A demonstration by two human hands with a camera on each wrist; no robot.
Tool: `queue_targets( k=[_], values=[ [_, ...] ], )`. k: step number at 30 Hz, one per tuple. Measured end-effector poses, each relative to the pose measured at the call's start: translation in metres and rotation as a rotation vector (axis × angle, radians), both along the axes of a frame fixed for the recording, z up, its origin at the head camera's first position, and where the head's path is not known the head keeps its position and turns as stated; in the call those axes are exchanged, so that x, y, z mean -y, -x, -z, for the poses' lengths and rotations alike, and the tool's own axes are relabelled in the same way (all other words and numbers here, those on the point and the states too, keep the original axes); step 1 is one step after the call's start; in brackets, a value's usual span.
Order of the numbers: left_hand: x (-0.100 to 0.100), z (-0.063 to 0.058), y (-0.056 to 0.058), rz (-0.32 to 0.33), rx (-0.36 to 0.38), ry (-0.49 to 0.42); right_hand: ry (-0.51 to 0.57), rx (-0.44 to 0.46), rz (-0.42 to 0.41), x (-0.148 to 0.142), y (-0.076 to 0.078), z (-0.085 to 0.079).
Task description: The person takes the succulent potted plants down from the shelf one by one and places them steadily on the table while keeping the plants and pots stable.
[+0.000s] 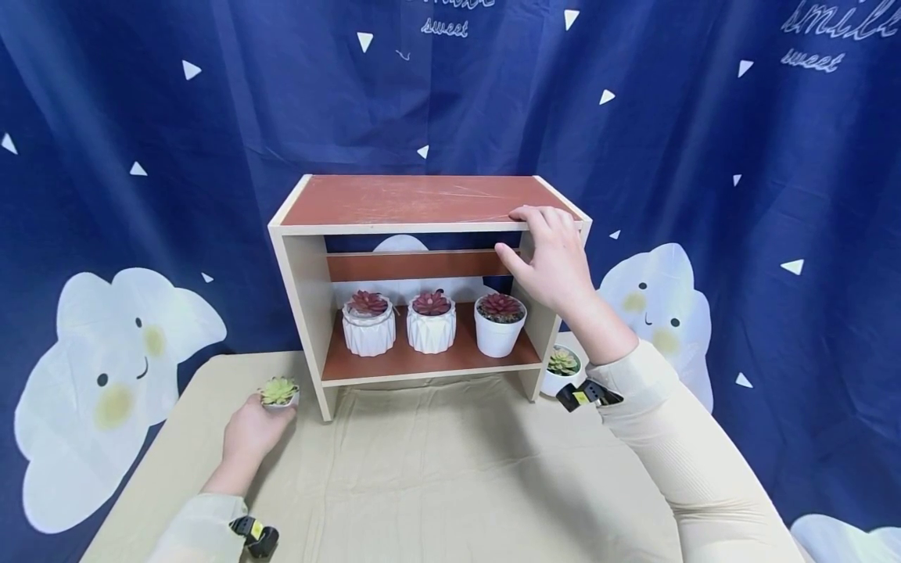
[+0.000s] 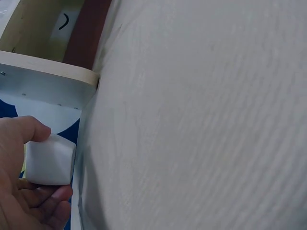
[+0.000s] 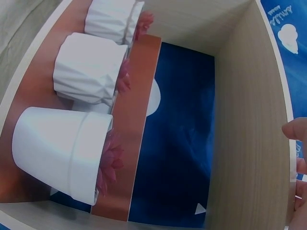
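On the left, my left hand holds a small potted succulent with pale green leaves, beside the shelf's left leg. In the left wrist view its white pot sits between the thumb and the curled fingers. My right hand is at the front right corner of the small wooden shelf, fingertips on its red-brown top, thumb spread out before the opening. Inside, on the lower board, stand a ribbed white pot, a faceted white pot and a smooth white pot, each with a dark red succulent.
Another green succulent in a white pot stands beside the shelf's right leg, partly behind the right forearm. A beige cloth covers the table. Behind the shelf hangs a dark blue curtain with clouds and white triangles.
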State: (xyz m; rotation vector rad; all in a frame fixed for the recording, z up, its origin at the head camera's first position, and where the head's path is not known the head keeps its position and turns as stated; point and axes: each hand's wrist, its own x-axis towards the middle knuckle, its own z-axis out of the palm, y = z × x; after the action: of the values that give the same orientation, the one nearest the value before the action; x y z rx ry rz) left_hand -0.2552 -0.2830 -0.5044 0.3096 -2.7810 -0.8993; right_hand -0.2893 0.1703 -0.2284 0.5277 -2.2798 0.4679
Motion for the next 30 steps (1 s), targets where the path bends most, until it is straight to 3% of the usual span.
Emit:
queue_targets(
  k=[30],
  values=[
    [-0.0027, 0.01, 0.0049, 0.013, 0.0, -0.029, -0.004, -0.005, 0.01, 0.0011, -0.0008, 0.0013]
  ],
)
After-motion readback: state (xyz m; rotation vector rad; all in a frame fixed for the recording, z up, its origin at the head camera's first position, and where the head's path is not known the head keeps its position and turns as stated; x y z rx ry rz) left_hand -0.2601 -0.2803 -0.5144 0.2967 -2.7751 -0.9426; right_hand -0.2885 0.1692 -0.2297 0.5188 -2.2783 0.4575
